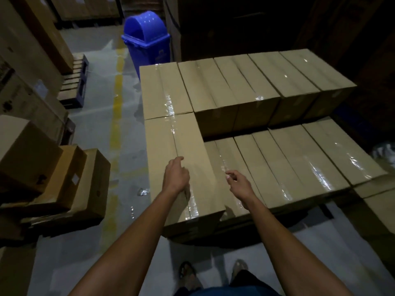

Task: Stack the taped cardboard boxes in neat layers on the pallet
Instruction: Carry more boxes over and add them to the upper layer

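Your left hand (pixel 175 176) rested loosely spread on the near upper-layer box (pixel 181 167) at the stack's nine o'clock; your right hand (pixel 237 183) hovered open. It looked stiff, tape-slick, probably heavy: grip opposite edges.

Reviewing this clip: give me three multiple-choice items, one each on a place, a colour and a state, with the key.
1. Where does the bin stand?
A. On the floor beyond the stacked boxes
B. On top of the boxes
C. Beside the person's feet

2. What colour is the bin?
A. Green
B. Blue
C. Red

3. What is the left hand doing?
A. Hanging at the side
B. Lifting a box clear
C. Resting on the near box

Key: 1 A, it stands past the far row. 2 B, plainly blue. 3 C, it lies on the taped top.
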